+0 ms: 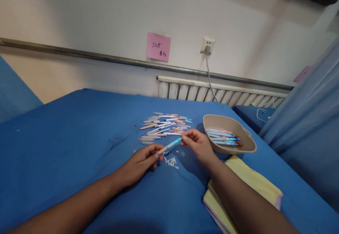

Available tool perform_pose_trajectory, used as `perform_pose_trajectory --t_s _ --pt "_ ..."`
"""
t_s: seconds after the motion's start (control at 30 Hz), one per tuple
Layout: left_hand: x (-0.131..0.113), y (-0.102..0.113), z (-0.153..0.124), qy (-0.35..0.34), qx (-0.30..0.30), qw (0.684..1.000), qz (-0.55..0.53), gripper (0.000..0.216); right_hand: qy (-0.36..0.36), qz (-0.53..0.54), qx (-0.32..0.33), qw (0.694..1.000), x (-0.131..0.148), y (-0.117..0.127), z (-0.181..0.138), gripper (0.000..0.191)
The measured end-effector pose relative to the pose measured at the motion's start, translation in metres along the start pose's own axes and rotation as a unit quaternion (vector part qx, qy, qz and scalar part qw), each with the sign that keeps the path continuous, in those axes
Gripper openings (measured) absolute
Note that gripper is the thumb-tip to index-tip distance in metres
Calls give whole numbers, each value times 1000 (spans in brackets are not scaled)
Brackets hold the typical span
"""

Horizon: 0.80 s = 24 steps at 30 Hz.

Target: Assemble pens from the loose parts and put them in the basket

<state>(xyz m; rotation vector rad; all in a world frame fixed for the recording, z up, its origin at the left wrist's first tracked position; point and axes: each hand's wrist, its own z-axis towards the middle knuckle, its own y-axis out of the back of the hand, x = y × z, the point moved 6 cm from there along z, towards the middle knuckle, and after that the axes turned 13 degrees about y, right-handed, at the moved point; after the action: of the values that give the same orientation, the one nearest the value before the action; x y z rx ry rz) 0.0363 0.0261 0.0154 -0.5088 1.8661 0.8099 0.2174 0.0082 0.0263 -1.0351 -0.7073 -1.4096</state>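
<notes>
A light-blue and beige pen point(172, 144) is held between my two hands, slanting up to the right above the blue-covered table point(79, 149). My left hand point(148, 158) is closed on its beige lower end. With thumb and fingertips, my right hand point(197, 142) pinches the light-blue upper end. Just beyond the hands lie pen parts point(156, 126), a loose spread of white, grey, beige and patterned pieces. Small white scraps point(171, 162) lie on the cloth below the pen.
To the right stands a beige basin point(247, 145) with several blue and white pens point(224, 136) in it. A folded yellow cloth point(254, 181) lies under my right forearm. Behind the table are a radiator point(196, 92) and a wall socket point(208, 45) with a cable. A blue curtain point(312, 128) hangs at right.
</notes>
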Motion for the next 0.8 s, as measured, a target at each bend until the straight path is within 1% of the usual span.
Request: perform_pose_trajectory --t_s 0.1,0.2,0.57,0.8 --pt "0 -1 -1 4 6 1000 13 28 5 -19 18 1000 1 -3 -1 24" --pt "0 -1 -1 8 7 1000 30 28 3 -26 21 999 0 -4 -2 25" --pt "5 -5 0 4 0 999 54 28 8 -45 -2 999 -10 -7 -5 27" --pt "6 -7 0 8 14 997 78 24 4 -56 -12 998 -10 -15 -7 28"
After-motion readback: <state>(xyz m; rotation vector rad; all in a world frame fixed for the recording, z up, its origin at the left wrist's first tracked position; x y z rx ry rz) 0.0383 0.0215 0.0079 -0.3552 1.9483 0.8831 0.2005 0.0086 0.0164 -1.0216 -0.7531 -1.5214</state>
